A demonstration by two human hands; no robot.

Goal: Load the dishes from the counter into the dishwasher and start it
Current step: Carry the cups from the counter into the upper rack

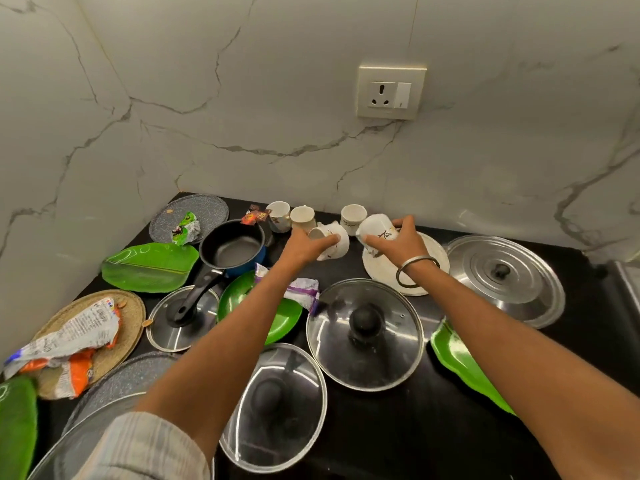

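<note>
Black stone worktop (pixel 398 427), left to right: blue black-lined saucepan (pixel 233 249); left hand (pixel 304 245), grip closed round tilted white ceramic mug (pixel 330 242); right hand (pixel 398 244), grip round second white mug (pixel 375 230), both seemingly lifted for carrying; steel lid (pixel 509 278).

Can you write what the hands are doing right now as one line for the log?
left hand: grips tilted white mug | right hand: grips second white mug above white plate | dishwasher: not in view
</note>
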